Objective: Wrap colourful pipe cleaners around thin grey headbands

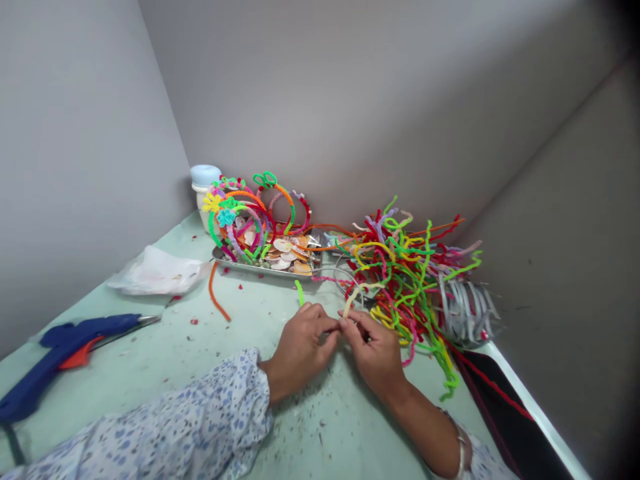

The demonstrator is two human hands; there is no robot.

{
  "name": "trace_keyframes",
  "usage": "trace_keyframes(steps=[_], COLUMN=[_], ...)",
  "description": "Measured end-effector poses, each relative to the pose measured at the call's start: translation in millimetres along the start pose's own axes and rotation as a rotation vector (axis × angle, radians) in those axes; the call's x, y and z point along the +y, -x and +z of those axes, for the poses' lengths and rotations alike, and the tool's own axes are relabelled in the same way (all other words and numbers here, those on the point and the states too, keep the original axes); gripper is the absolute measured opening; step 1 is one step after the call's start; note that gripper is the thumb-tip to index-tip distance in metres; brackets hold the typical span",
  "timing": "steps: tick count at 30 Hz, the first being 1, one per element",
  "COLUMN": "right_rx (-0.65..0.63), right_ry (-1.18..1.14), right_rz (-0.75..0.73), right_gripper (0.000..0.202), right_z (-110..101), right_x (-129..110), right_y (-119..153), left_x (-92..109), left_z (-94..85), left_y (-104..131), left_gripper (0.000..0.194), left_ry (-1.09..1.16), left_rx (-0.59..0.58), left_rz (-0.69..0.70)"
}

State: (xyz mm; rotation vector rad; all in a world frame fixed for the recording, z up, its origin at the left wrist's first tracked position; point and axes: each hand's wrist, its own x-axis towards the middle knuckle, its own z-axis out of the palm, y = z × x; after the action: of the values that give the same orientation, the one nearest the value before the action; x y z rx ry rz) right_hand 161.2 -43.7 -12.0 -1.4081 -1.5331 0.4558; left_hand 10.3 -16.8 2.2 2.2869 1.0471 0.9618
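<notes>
Above the middle of the table, a cream pipe cleaner [351,300] rises out of my fingertips and bends to the right. My right hand [376,350] pinches it near its lower end. From the other side, my left hand [304,343] closes thumb and forefinger on that same end, which the fingers mostly hide. The fingertips of both hands meet. Just beyond my left knuckles a short bright green pipe cleaner [299,292] shows. A tangled heap of coloured pipe cleaners [400,267] lies close beyond and right of my right hand.
A metal tray [260,270] holds shell-like discs and several decorated headbands [243,210]. Behind it stands a jar with a blue lid [205,176]. At left are a blue glue gun [65,353] and a white plastic bag [157,272]. Grey hoops [467,310] lie at right, near the table edge.
</notes>
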Motion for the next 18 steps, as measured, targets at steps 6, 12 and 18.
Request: trace_keyframes(steps=[6, 12, 18], right_rx=[-0.011, 0.076, 0.024], right_ry=[0.045, -0.042, -0.168], right_rz=[-0.211, -0.174, 0.037], right_gripper=[0.015, 0.011, 0.015], right_z=[-1.0, -1.9, 1.2], right_x=[-3.8, -2.1, 7.4], right_y=[1.2, 0.4, 1.8], left_x=[-2.9, 0.1, -0.3], left_z=[3.5, 2.4, 0.7], left_y=[0.8, 0.9, 0.6], left_gripper=[0.013, 0.014, 0.017], left_ry=[-0.03, 0.008, 0.039], left_rx=[-0.008, 0.007, -0.014], left_rz=[0.007, -0.024, -0.042])
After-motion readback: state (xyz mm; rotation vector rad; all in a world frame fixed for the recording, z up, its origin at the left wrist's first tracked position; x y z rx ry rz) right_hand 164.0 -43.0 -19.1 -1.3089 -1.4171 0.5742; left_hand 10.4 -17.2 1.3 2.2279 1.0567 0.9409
